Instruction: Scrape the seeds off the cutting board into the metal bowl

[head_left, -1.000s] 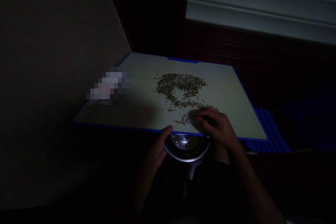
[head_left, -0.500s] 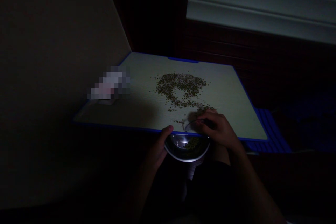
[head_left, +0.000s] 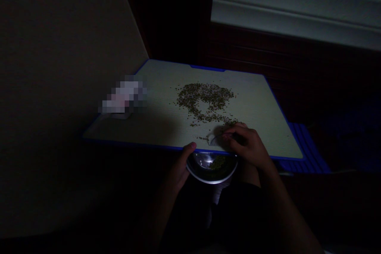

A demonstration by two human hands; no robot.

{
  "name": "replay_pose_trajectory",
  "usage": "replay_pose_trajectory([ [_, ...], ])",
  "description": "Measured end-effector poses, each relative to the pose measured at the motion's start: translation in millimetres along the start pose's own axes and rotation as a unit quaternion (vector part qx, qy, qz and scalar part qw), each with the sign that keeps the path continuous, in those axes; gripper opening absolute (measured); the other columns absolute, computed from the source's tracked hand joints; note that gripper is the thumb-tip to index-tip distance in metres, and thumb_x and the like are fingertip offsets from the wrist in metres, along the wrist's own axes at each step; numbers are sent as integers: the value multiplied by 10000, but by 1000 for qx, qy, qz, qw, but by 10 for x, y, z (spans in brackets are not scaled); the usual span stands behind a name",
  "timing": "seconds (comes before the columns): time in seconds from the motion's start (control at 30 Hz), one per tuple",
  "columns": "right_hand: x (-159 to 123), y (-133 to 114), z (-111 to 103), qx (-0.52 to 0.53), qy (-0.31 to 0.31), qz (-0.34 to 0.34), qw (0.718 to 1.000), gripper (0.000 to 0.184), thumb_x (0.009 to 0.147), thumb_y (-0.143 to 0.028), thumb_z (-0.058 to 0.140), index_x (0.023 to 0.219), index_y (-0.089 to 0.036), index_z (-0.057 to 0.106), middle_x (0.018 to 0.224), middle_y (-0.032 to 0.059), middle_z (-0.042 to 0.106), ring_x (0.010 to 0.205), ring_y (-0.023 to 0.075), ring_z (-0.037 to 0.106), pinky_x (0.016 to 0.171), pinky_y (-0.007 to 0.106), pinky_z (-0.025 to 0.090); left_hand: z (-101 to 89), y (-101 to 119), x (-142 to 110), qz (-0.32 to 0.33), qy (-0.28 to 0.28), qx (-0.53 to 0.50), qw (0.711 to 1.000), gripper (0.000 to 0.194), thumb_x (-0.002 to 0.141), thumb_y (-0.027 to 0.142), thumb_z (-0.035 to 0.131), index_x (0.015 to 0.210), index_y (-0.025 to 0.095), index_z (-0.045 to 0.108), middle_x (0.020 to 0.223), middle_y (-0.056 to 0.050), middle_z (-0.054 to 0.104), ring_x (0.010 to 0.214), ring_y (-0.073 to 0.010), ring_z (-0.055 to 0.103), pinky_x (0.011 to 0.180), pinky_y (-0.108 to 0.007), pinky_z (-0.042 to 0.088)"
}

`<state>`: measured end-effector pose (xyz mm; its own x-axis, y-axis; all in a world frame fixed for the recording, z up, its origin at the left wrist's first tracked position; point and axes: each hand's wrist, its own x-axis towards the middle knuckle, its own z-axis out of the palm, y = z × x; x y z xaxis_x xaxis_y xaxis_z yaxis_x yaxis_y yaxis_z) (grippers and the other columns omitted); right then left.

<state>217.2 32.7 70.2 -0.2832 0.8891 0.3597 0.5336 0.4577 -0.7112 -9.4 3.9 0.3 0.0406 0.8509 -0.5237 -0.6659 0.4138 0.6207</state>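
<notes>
Small greenish-brown beans or seeds (head_left: 214, 97) lie spread over a pale cutting board (head_left: 160, 87) with a blue rim. Just below the board's near edge is a metal bowl (head_left: 204, 175), a small heap of the same grains inside. My left hand (head_left: 181, 166) is closed at the bowl's left side, its thumb up against the board's edge; its other fingers are mostly hidden. Over the near part of the board, my right hand (head_left: 247, 143) pinches what looks like a spoon (head_left: 212, 139), its head beside a few stray grains.
A blurred-out pale object (head_left: 122, 97) stands at the board's left edge by a wall (head_left: 59, 67). Blue striped cloth or plastic (head_left: 306, 147) shows beyond the right side. Pale slats (head_left: 297, 4) are at the upper right. The surroundings are very dark.
The spoon's head has shifted very slightly away from the board's near edge. Both hands and the scattered grains look almost the same.
</notes>
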Motion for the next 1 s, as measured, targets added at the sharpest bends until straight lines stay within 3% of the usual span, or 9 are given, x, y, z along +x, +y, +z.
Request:
replay_pose_trajectory([
  [0.17,16,-12,7,-16,13,-14,1000,145,970,-332,667,1082,-317,758,983,25,781,934,246,672,848,432,509,12,-1,-13,12,-16,-15,1000,595,776,284,875,1329,148,703,1288,-137,776,1302,-339,671,1154,-465,507],
  [0.6,13,5,-3,-17,-3,-27,1000,93,940,-279,674,984,-283,755,936,21,786,891,237,677,846,425,483,4,8,9,-5,0,7,1000,463,721,350,913,1100,130,765,1227,-136,798,1318,-363,654,1135,-445,518],
  [1.0,14,-10,-2,-4,19,-9,1000,127,949,-326,684,1027,-295,779,939,26,781,905,242,672,839,413,497,37,27,-42,8,2,-6,1000,567,751,290,894,1270,138,725,1267,-137,784,1282,-346,683,1127,-466,530],
])
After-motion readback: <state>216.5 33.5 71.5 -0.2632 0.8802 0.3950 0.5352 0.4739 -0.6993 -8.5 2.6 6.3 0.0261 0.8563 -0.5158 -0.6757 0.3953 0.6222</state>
